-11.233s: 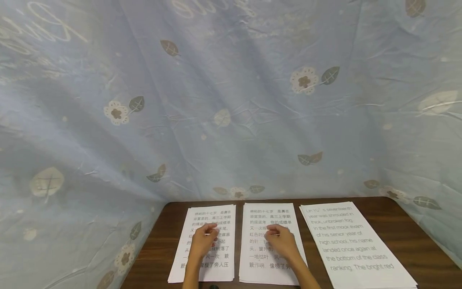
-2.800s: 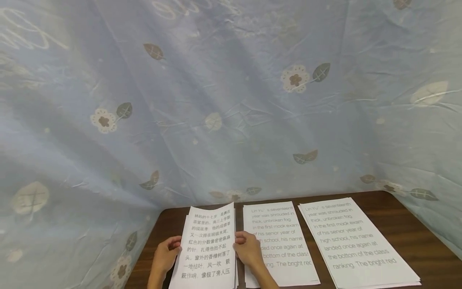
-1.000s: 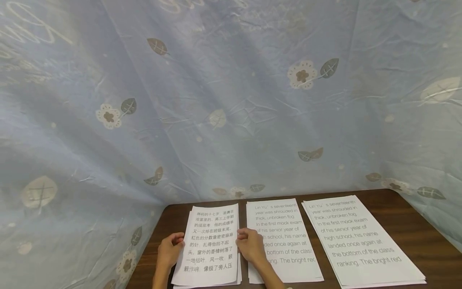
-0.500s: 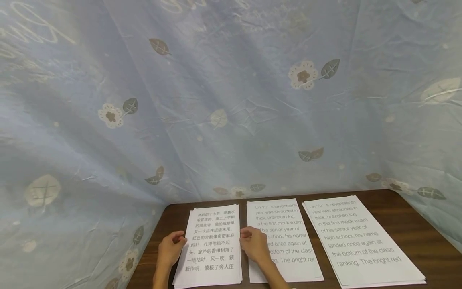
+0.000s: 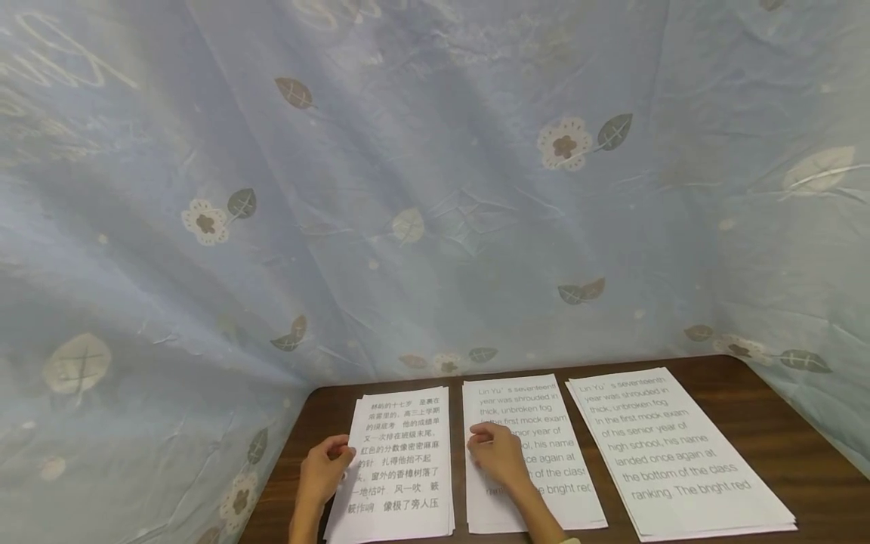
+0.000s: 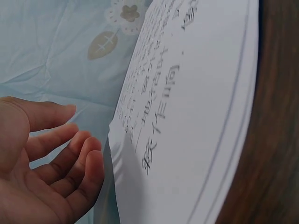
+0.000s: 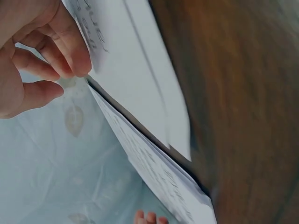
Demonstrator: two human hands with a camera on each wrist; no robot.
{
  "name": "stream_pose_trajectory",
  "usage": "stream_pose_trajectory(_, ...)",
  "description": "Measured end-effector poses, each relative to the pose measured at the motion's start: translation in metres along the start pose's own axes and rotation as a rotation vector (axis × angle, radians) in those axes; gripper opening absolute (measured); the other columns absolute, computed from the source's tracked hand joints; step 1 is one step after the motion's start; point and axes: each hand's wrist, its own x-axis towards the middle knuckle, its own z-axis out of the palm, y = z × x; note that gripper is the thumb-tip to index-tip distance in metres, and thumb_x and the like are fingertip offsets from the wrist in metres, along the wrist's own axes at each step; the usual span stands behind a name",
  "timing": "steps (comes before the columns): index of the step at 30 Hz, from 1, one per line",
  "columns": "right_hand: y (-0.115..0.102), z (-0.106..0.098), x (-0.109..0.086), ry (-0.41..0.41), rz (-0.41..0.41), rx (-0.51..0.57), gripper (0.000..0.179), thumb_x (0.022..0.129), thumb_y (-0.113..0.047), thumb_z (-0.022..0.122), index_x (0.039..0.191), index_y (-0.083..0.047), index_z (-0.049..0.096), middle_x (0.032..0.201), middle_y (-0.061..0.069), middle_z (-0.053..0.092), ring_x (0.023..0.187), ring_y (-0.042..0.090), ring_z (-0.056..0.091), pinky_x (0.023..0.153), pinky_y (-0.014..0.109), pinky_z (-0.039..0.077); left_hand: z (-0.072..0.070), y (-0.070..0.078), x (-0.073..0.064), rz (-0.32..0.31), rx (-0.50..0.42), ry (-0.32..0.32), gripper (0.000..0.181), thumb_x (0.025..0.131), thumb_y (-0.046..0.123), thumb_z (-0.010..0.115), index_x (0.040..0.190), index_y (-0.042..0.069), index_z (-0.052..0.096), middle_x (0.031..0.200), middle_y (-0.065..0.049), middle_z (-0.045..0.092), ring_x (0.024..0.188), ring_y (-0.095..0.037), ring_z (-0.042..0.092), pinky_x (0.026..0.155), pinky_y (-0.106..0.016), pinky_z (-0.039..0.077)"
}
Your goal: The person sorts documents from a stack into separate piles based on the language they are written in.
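The left paper stack [image 5: 401, 468], topped by a sheet of Chinese text, lies flat on the table with slightly uneven edges. At its left edge is my left hand [image 5: 322, 468], fingers loosely bent; in the left wrist view, a gap shows between thumb and fingertips, with nothing between them. My right hand [image 5: 499, 457] hovers over the left part of the middle paper stack [image 5: 537, 514], which has English text on top. The right wrist view shows the right hand's fingers [image 7: 77, 56] loosely curled around nothing. Whether they touch the middle stack is unclear.
A third stack of English-text paper [image 5: 680, 453] lies at the right of the dark wooden table [image 5: 761, 423]. A blue patterned cloth [image 5: 435, 302] rises behind the table and along its sides. Narrow strips of table separate the stacks.
The middle stack's top sheet went from Chinese to English. Both hands held a Chinese sheet over the left stack; it now lies flat, released. The right hand has moved rightward over the middle stack.
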Motion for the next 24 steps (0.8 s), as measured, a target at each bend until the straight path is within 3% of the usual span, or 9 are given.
stream_pose_trajectory(4, 0.003, -0.008, 0.001, 0.012, 0.015, -0.007, 0.031, 0.091, -0.011, 0.073, 0.12, 0.002, 0.076, 0.096, 0.008, 0.077, 0.07, 0.013, 0.072, 0.06, 0.024, 0.058, 0.003, 0.005, -0.004, 0.003, -0.019, -0.007, 0.04, 0.098, 0.012, 0.073, 0.134, -0.005, 0.068, 0.106, -0.014, 0.071, 0.077, -0.02, 0.065, 0.058, -0.025, 0.052)
stream_pose_trajectory(9, 0.006, -0.018, 0.002, 0.022, 0.023, -0.011, 0.033, 0.091, -0.01, 0.073, 0.121, 0.003, 0.075, 0.097, 0.007, 0.077, 0.065, 0.013, 0.071, 0.059, 0.024, 0.056, 0.011, 0.012, -0.006, 0.062, -0.018, -0.011, 0.04, 0.096, 0.012, 0.075, 0.131, -0.007, 0.07, 0.101, -0.013, 0.075, 0.071, -0.018, 0.066, 0.056, -0.023, 0.053)
stream_pose_trajectory(24, 0.017, -0.059, 0.003, 0.072, 0.069, -0.069, 0.035, 0.091, -0.009, 0.072, 0.123, 0.004, 0.075, 0.097, 0.008, 0.075, 0.063, 0.014, 0.069, 0.057, 0.025, 0.054, 0.063, 0.04, -0.014, 0.121, -0.004, -0.057, 0.04, 0.096, 0.014, 0.076, 0.13, -0.005, 0.071, 0.104, -0.014, 0.076, 0.083, -0.018, 0.071, 0.06, -0.027, 0.058)
